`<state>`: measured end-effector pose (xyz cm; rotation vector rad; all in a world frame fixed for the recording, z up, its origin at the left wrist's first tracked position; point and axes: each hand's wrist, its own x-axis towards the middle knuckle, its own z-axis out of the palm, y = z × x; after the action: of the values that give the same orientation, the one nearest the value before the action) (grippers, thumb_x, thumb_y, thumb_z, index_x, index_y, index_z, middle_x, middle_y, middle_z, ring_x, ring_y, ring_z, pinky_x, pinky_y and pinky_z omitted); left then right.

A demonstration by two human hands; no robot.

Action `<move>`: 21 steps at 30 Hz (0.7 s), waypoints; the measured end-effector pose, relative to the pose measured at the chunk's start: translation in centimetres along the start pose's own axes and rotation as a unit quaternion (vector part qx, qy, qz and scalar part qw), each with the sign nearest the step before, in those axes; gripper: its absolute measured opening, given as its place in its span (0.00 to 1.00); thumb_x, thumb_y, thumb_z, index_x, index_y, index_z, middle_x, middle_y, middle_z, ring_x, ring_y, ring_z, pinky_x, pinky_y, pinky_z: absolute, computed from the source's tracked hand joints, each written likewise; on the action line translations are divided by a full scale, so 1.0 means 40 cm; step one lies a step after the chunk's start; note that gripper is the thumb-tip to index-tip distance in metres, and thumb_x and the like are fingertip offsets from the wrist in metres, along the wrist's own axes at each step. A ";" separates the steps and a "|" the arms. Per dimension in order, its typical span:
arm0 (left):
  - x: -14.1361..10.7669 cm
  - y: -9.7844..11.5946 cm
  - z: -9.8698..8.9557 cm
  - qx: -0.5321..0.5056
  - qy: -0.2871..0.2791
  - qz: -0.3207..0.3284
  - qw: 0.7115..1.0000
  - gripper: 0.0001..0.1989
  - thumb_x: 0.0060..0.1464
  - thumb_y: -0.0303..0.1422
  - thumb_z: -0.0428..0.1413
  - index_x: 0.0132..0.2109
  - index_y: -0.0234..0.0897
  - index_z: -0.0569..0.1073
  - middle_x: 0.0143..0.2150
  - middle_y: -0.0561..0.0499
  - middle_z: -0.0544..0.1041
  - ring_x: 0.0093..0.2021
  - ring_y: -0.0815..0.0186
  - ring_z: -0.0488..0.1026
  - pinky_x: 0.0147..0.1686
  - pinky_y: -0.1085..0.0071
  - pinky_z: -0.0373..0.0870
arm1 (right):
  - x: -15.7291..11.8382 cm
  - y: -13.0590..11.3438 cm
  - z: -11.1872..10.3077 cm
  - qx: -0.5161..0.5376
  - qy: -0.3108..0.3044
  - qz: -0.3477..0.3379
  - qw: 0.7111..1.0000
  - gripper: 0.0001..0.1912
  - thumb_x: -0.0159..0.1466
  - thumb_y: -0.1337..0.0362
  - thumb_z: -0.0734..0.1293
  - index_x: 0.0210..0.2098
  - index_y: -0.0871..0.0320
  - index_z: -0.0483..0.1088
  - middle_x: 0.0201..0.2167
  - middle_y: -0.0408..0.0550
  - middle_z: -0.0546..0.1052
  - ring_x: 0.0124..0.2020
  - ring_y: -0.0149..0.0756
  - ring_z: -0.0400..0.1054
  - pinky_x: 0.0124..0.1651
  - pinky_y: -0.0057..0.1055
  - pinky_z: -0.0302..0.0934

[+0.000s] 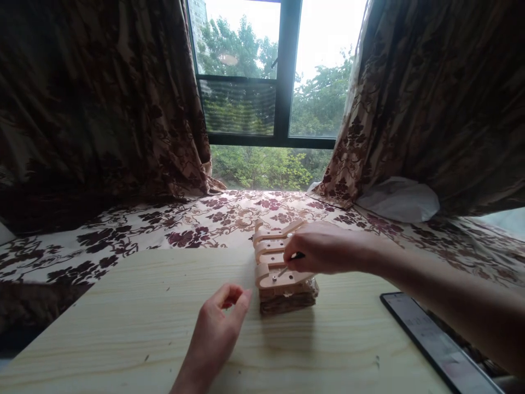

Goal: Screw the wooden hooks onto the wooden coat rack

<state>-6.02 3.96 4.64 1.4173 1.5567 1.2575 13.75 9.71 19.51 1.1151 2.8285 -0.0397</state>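
Several pale wooden pieces (pixel 266 281) with rounded ends and small dark holes lie side by side on a brown, layered block (pixel 287 302). My right hand (pixel 314 249) is over their right part, its fingers closed on a slim tool (pixel 283 271) with a thin shaft. The shaft points down and left toward the nearest wooden piece; whether the tip touches it I cannot tell. Just left of the block, my left hand (pixel 221 314) hovers above the table with thumb and fingers pinched together. Anything between those fingertips is too small to make out.
The block stands on a light wood-grain tabletop (pixel 143 312). A dark-edged tablet (pixel 435 334) lies at the right edge, partly under my right forearm. Beyond the table spreads a floral cloth (pixel 221 216), with a white plastic bag (pixel 400 200) at the back right, before a curtained window (pixel 283 109).
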 end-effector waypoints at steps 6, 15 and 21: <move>-0.040 0.023 0.022 0.072 -0.072 0.055 0.993 0.13 0.55 0.44 0.50 0.31 0.41 0.70 0.29 0.56 0.74 0.35 0.67 0.71 0.37 0.75 0.63 | 0.032 -0.012 0.012 -0.013 -0.026 0.004 1.000 0.12 0.59 0.63 0.62 0.35 0.55 0.78 0.29 0.46 0.77 0.27 0.31 0.64 0.26 0.25 0.48; -0.062 0.023 0.038 0.078 -0.040 0.100 0.991 0.10 0.58 0.41 0.49 0.34 0.41 0.69 0.33 0.55 0.72 0.37 0.68 0.71 0.37 0.74 0.66 | 0.061 -0.008 0.016 -0.023 -0.025 -0.026 0.999 0.10 0.56 0.66 0.63 0.30 0.56 0.77 0.23 0.45 0.74 0.22 0.28 0.58 0.27 0.27 0.48; -0.045 -0.011 0.044 0.097 0.059 0.188 0.976 0.09 0.56 0.39 0.51 0.43 0.45 0.71 0.52 0.49 0.67 0.54 0.62 0.66 0.51 0.63 0.67 | 0.111 -0.009 0.024 0.000 0.067 -0.063 0.996 0.10 0.59 0.65 0.62 0.26 0.60 0.72 0.22 0.44 0.71 0.20 0.25 0.52 0.25 0.27 0.45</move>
<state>-4.18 2.62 3.48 1.8580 1.5714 1.4615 10.37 12.41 18.11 0.9711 3.0137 0.0269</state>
